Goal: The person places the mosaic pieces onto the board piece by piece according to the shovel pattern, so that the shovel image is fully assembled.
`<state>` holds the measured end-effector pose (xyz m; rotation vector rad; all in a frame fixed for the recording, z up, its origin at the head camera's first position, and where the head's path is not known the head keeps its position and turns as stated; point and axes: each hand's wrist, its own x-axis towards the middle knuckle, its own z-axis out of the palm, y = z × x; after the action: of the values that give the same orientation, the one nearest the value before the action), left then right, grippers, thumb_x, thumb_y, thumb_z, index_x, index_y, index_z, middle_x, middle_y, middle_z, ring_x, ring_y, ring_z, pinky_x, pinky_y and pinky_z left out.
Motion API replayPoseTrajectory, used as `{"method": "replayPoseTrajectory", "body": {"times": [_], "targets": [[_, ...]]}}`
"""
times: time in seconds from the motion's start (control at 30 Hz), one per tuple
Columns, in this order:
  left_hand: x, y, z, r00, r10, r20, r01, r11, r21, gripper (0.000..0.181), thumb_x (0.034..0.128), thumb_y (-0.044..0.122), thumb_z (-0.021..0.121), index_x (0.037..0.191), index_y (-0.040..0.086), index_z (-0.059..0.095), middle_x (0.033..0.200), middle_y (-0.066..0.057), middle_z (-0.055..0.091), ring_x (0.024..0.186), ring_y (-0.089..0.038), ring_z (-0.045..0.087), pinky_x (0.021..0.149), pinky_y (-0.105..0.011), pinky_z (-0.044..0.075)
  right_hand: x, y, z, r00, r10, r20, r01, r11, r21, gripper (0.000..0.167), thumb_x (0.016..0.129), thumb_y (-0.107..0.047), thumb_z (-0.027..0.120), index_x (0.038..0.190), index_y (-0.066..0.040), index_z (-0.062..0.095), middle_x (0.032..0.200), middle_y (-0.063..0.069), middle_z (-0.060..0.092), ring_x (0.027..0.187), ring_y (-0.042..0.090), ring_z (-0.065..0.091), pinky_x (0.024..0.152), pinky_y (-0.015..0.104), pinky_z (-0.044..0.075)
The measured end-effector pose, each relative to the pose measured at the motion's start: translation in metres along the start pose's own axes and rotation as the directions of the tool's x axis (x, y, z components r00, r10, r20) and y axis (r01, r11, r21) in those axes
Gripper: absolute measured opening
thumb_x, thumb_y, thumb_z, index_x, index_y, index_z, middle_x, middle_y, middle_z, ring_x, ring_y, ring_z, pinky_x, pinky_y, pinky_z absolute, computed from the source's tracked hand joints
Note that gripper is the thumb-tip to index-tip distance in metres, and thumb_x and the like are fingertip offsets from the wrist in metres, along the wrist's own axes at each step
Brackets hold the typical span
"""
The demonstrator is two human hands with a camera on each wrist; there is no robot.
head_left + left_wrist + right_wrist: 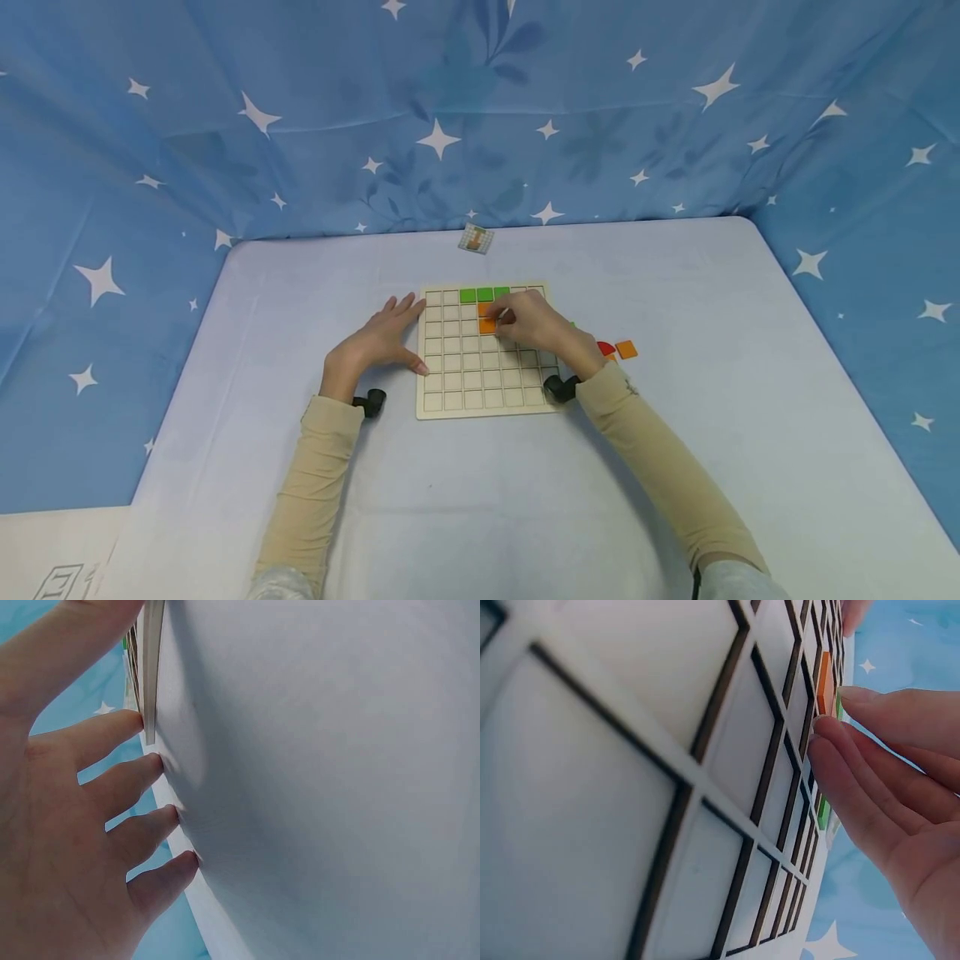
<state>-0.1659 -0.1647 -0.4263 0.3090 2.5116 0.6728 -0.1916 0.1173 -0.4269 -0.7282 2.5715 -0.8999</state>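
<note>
A pale square grid board (453,383) lies on the white table. Three green tiles (485,294) fill cells in its far row, with an orange tile (484,309) in the row below. Nearer to me, a second orange tile (489,326) sits at a cell. My right hand (532,321) bends over the board, its thumb and fingers curled together at that tile's right side; the fingers partly hide the contact. In the right wrist view an orange tile (824,682) stands proud beside the thumb. Fingers spread, my left hand (382,333) rests at the board's left edge.
Right of the board lie a red piece (605,348) and an orange tile (627,349); more pieces are partly hidden by my right forearm. A small printed card (476,239) lies behind the board. Blue star-patterned cloth (480,125) hangs beyond the table.
</note>
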Motion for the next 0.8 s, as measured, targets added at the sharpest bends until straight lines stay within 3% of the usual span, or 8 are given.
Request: {"method": "replayPoseTrajectory", "body": {"times": [0.1,0.53,0.8], "targets": [[0.000,-0.001,0.000,1.000,0.005,0.000,-0.005,1.000,0.004,0.120,0.0766,0.033,0.092,0.167,0.015,0.015,0.175,-0.010,-0.001,0.160,-0.035,-0.008,0.128,-0.061,0.005,-0.003,0.001,-0.001,1.000,0.002,0.001,-0.002,1.000,0.007,0.026,0.096,0.000,0.065,0.122,-0.002,0.073,0.119,0.014,0.074,0.103,0.028,0.072,0.088,0.038,0.060],[0.000,0.000,0.001,1.000,-0.002,-0.001,0.002,1.000,0.008,0.120,0.0771,0.033,0.092,0.167,0.014,0.014,0.174,-0.010,-0.001,0.160,-0.036,-0.008,0.128,-0.061,0.005,-0.029,0.011,-0.010,0.992,-0.079,-0.095,0.082,0.996,0.027,0.027,0.094,-0.007,0.073,0.120,0.000,0.074,0.111,0.013,0.075,0.095,0.025,0.069,0.085,0.041,0.059],[-0.001,0.000,0.001,1.000,0.000,-0.007,0.000,1.000,0.008,0.121,0.0767,0.033,0.092,0.167,0.014,0.014,0.174,-0.010,-0.001,0.160,-0.036,-0.008,0.128,-0.061,0.005,-0.047,0.015,-0.016,0.991,-0.047,-0.126,0.051,0.998,0.036,0.029,0.094,-0.008,0.073,0.122,0.001,0.073,0.110,0.015,0.073,0.094,0.025,0.067,0.084,0.042,0.058]]}}
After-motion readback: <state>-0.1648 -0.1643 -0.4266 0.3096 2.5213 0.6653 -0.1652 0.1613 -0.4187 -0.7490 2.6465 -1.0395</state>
